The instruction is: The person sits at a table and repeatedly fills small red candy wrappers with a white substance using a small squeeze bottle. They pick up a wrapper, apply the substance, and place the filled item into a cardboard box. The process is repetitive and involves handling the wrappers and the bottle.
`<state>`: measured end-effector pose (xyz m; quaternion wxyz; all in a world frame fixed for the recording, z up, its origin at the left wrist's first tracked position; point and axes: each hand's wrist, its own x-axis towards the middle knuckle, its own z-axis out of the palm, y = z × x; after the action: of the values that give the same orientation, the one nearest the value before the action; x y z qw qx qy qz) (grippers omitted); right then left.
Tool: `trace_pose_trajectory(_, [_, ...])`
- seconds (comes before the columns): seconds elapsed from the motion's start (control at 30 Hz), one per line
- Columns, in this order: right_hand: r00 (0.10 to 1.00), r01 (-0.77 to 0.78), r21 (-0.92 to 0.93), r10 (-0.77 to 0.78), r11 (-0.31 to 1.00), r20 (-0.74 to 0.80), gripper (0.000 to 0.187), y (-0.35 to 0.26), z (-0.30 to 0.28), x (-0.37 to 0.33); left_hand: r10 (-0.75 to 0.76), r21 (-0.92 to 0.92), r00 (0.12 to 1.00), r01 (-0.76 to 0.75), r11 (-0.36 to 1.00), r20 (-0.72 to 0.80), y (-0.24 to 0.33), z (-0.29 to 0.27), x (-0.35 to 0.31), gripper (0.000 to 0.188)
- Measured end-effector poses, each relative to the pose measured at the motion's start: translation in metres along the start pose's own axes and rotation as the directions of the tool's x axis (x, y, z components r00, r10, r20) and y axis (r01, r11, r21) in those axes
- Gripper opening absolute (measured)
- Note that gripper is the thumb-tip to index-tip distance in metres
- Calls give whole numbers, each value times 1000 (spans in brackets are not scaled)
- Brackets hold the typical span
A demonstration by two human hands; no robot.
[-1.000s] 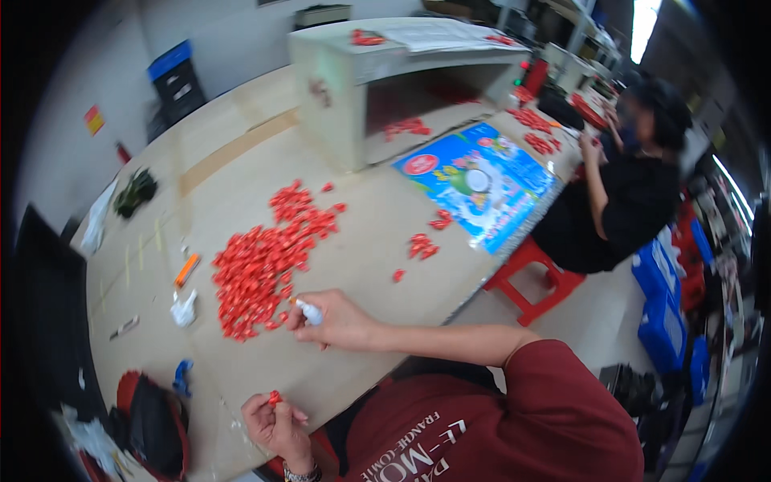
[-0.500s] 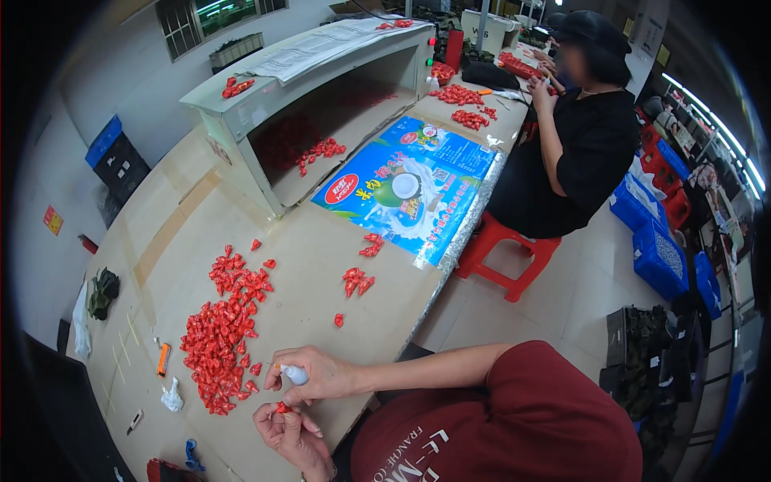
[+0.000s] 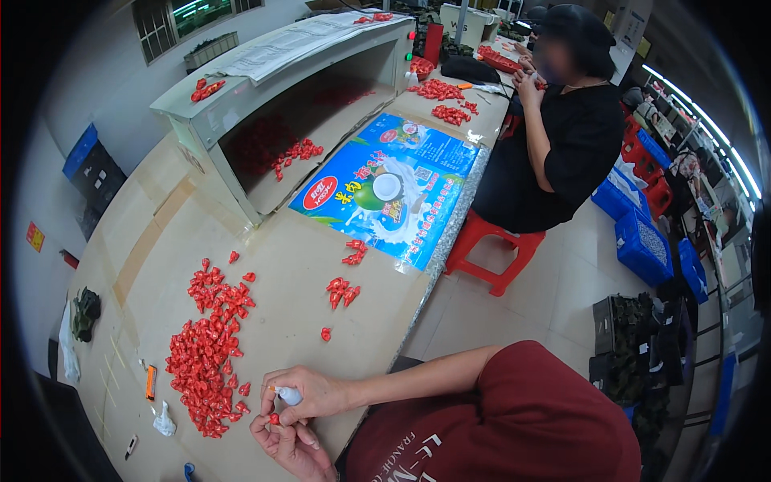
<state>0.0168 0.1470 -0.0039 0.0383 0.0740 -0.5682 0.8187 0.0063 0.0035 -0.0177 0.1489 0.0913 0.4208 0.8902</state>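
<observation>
In my right hand [image 3: 315,392] is a small white squeeze bottle [image 3: 290,396] with an orange tip that points left. Just below it, the fingertips of my left hand [image 3: 291,451] pinch a small glossy red piece [image 3: 275,418], bulb-shaped as far as it shows. Both hands are close together over the table's near edge, and the right thumb comes near the red piece. Beside them on the left lies a large heap of similar red pieces [image 3: 201,365]. A few more red pieces [image 3: 343,292] rest farther up the table.
A pale shelf unit [image 3: 201,132] stands on the table beside a blue printed sheet [image 3: 385,189]. An orange lighter-like object [image 3: 150,382], crumpled white tissue [image 3: 165,419] and thin sticks lie left of the heap. A co-worker in black [image 3: 574,136] sits on a red stool [image 3: 494,253].
The whole view has shifted, so the table's things appear farther left. The bottle's tip is slightly closer to the red piece, which has turned a little in my left fingers.
</observation>
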Motion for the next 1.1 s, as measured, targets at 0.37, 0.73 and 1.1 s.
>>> trace_pose_trajectory(0.37, [1000,-19,38,19,999,-12,18,9,2,-3,-57,28,998,58,998,-27,7,0,-6,27])
trace_pose_trajectory(0.73, [997,78,-2,-78,997,-26,20,22,-1,-5,81,92,996,-84,992,42,1,-7,-6,20])
trace_pose_trajectory(1.1, [995,-16,-24,13,1000,-98,19,17,2,-5,-76,369,996,90,925,-54,22,-6,-7,44])
